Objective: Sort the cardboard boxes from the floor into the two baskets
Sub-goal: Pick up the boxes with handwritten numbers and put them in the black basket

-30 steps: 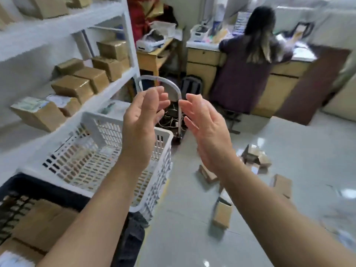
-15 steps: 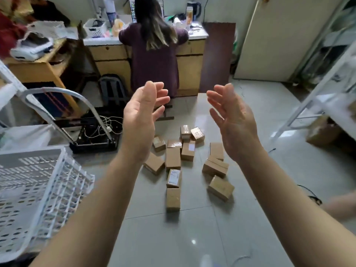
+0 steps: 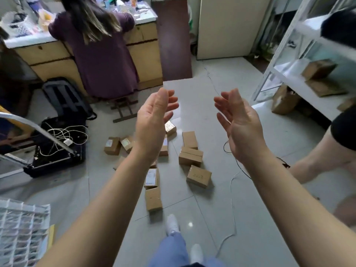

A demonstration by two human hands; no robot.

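Several small brown cardboard boxes lie scattered on the grey tiled floor ahead of me, among them one with handwriting [image 3: 199,176], a plain one [image 3: 153,199] nearest my feet and a labelled one [image 3: 151,178]. My left hand [image 3: 154,122] and my right hand [image 3: 238,122] are raised in the air above the boxes, palms facing each other, fingers relaxed, holding nothing. My left forearm hides part of the pile. A corner of the white lattice basket [image 3: 21,228] shows at the bottom left. The second basket is out of view.
A person in a purple top [image 3: 102,54] sits at a wooden desk at the back left. A black case with white cables [image 3: 57,145] lies left. White shelving [image 3: 308,74] with boxes stands right. Another person's bare leg [image 3: 323,157] is at the right. A thin cable [image 3: 232,199] crosses the floor.
My view swung right from the shelves and baskets to the boxes on the floor. Both hands stayed raised and empty, and have drawn further apart.
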